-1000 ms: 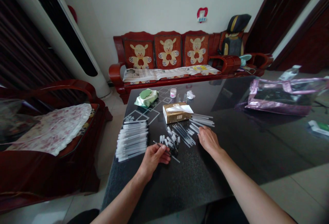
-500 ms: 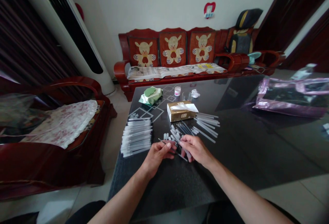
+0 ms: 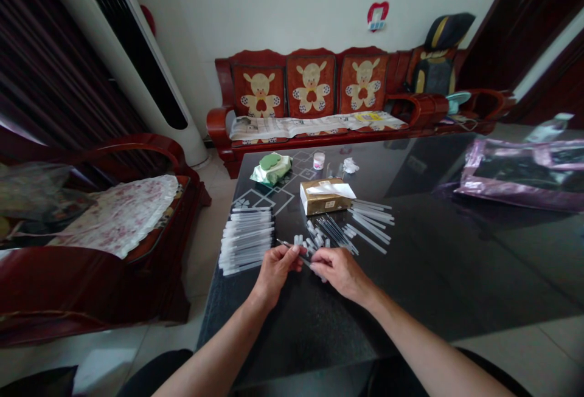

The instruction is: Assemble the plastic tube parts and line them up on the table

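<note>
My left hand (image 3: 280,266) is closed on a thin dark pen refill (image 3: 283,243), whose tip sticks out to the upper left. Close beside it, my right hand (image 3: 340,270) pinches a translucent pen barrel (image 3: 314,272) at the refill's other end. Fingers hide whether the barrel is around the refill. Just beyond my hands lie loose whitish pen caps (image 3: 314,239) and a fan of dark refills (image 3: 336,231). More translucent barrels (image 3: 371,224) are spread to their right. A neat stack of pens in frosted barrels (image 3: 246,242) lies left of my left hand.
A gold tissue pack (image 3: 328,197) stands behind the pen parts on the dark table (image 3: 319,330). Farther back are green wipes (image 3: 271,169), a small white tub (image 3: 319,160) and crumpled tissue (image 3: 350,165). A purple-edged clear bag (image 3: 524,175) lies to the right.
My right hand has taken a barrel from the right-hand pile and brought it left to the refill in my left hand. The view has turned slightly left.
</note>
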Demonstrator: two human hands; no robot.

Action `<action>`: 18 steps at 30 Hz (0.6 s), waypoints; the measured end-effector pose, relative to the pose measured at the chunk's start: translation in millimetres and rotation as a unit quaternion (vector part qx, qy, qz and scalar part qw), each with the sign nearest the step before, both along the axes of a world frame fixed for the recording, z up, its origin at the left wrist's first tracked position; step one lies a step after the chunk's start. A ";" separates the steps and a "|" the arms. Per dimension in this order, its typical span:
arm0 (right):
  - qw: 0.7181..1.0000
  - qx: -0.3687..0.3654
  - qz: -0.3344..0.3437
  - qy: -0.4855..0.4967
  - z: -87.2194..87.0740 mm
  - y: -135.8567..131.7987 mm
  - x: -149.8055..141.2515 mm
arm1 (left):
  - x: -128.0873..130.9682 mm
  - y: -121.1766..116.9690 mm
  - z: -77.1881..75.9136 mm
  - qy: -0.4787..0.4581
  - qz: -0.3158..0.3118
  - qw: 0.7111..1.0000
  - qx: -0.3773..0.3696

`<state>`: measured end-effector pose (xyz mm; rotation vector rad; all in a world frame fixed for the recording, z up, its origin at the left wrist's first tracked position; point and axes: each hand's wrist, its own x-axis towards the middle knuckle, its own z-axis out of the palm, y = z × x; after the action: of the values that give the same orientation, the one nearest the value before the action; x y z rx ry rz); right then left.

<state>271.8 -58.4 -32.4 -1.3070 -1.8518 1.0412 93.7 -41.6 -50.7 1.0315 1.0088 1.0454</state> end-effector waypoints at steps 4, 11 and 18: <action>1.000 -0.022 0.001 0.021 -0.4 2.8 5.0 | -3.0 2.6 6.1 0.006 -0.006 1.000 0.019; 0.977 -0.153 -0.022 0.146 7.2 5.7 33.7 | -31.8 22.4 21.0 -0.039 0.096 0.993 0.061; 0.972 -0.182 0.014 0.145 18.2 3.5 47.5 | -44.2 31.5 21.7 -0.051 0.178 0.977 0.105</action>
<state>319.2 -54.9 -14.2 -1.2477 -1.5093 1.5519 49.5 -10.1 -29.1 0.9742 1.0370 1.5101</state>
